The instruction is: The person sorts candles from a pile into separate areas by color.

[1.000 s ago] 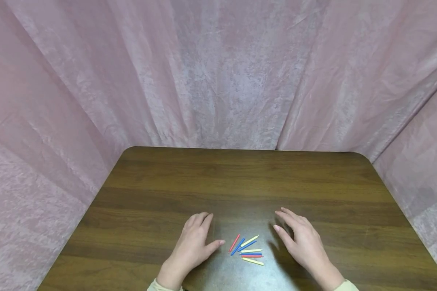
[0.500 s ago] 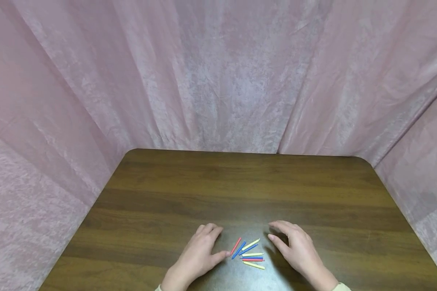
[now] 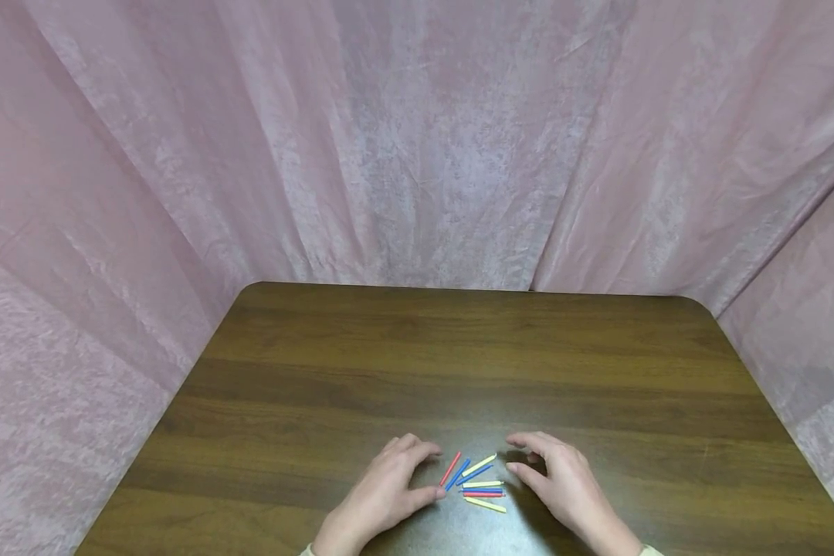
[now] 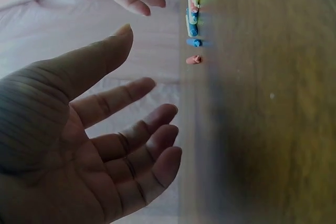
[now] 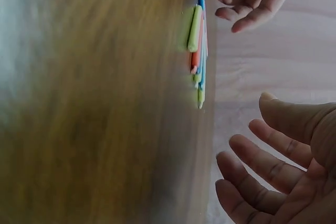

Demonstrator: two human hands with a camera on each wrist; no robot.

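Several thin birthday candles in red, blue and yellow lie in a loose fan on the wooden table, near its front in the head view. The red candle (image 3: 449,469) slants at the left of the fan, beside a blue candle (image 3: 457,476). Closest to the person is a yellow candle (image 3: 486,505). On the left, my left hand (image 3: 388,486) has its thumb tip right by the lower ends of these left candles, fingers relaxed. My right hand (image 3: 559,480) hovers just right of the fan, fingers loosely bent and thumb apart. Both wrist views show nothing in either palm (image 4: 79,166).
The brown wooden table (image 3: 417,355) has rounded far corners. Pink velvet curtains (image 3: 445,139) hang behind it and along both sides. Light reflects off the tabletop around the candles.
Both hands have moved inward toward the candles and a little nearer the person. The left thumb has come up to the left candles. The candles keep their arrangement.
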